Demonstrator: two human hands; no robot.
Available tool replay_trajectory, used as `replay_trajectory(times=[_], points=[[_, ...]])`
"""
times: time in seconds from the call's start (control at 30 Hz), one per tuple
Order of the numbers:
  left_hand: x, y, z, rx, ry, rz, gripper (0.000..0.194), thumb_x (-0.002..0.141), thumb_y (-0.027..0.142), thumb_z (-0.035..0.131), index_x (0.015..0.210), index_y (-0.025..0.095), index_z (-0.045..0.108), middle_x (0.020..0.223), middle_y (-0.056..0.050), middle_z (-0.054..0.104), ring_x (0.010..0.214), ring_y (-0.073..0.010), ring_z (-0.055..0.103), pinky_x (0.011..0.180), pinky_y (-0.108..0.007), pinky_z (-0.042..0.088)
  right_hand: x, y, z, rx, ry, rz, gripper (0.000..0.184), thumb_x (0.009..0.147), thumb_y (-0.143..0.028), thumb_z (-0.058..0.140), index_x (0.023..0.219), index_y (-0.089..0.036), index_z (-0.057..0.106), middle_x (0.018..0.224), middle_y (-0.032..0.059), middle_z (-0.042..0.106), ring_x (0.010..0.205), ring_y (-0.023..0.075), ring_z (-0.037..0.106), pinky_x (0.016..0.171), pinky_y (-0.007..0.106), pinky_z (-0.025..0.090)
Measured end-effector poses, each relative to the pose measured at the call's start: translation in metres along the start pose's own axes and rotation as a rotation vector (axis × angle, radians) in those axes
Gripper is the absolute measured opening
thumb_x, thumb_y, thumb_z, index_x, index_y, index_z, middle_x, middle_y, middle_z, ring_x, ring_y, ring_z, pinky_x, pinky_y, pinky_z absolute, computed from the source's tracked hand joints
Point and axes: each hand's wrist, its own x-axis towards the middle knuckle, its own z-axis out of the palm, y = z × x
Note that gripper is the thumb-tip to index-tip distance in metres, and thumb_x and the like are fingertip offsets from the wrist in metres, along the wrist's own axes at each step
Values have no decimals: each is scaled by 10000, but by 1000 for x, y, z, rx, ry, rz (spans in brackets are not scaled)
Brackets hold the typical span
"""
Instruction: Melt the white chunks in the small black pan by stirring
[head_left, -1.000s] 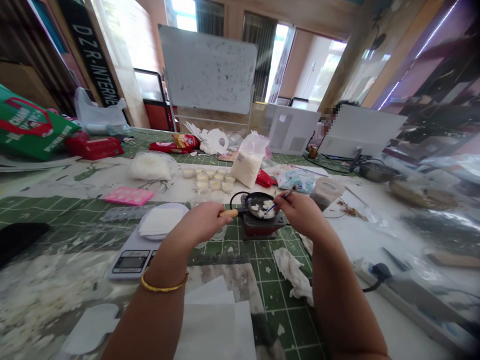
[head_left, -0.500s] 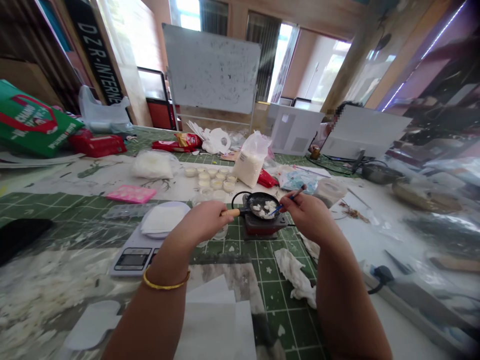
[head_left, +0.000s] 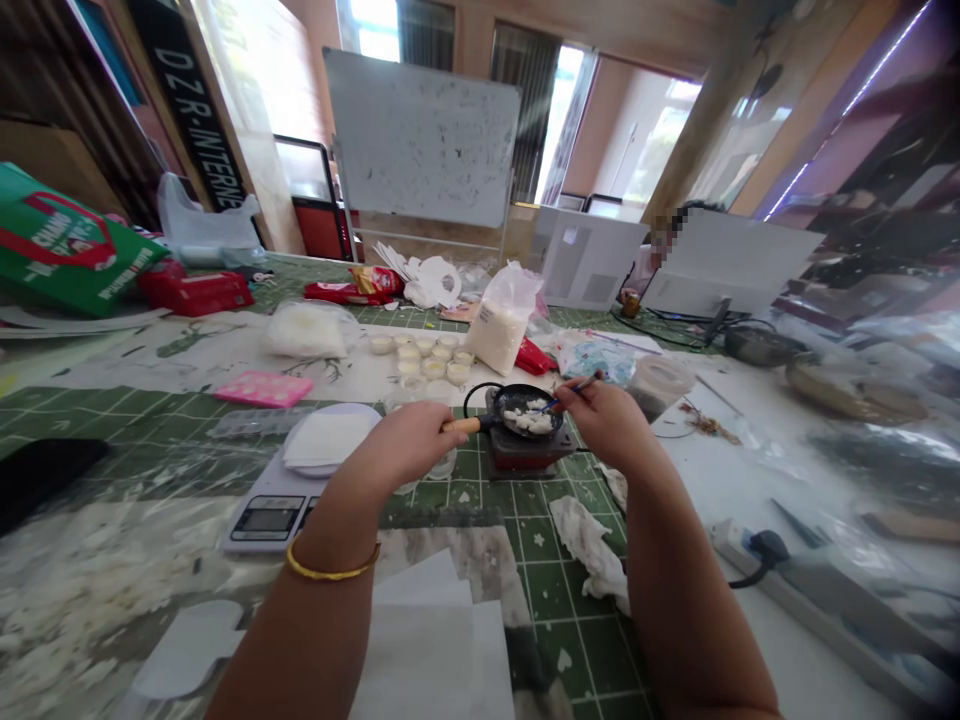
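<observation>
Now my right hand (head_left: 606,422) has shifted slightly, fingers pinching a thin stick (head_left: 577,390), its tip among the white lumps (head_left: 529,420) in the small black pan (head_left: 517,393). My left hand (head_left: 405,445) grips the pan's wooden handle (head_left: 461,425). The pan sits on a red mini burner (head_left: 517,458) on the green cutting mat (head_left: 547,560), with small cups (head_left: 431,365) of something pale behind.

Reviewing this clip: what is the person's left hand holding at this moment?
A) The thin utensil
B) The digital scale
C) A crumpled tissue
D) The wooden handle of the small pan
D. The left hand is closed around the wooden handle of the small black pan, while the right hand holds the thin utensil.
</observation>
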Motion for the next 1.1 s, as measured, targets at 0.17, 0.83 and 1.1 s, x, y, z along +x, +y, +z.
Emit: replay_trajectory(times=[0.17, 0.83, 1.1], points=[[0, 0, 0, 14, 8, 2, 393, 783, 507, 367, 660, 176, 541, 622, -36, 576, 516, -141, 485, 459, -253, 256, 1, 2, 3, -6, 92, 6, 340, 850, -359, 377, 865, -185, 669, 892, 80, 683, 849, 214, 605, 730, 294, 386], [0, -1, 0, 2, 5, 0, 367, 780, 475, 371, 653, 178, 545, 622, -39, 580, 529, -147, 495, 471, -257, 268, -1, 0, -2, -57, 18, 30, 356, 846, -351, 373, 798, -177, 679, 850, 95, 684, 810, 229, 609, 710, 310, 385], [-1, -1, -1, -3, -5, -1, 343, 776, 465, 389, 659, 182, 545, 624, -35, 584, 529, -147, 495, 470, -257, 271, 2, 0, 4, 24, 28, 18, 342, 848, -360, 383, 838, -189, 678, 897, 74, 684, 854, 210, 601, 735, 288, 383]])
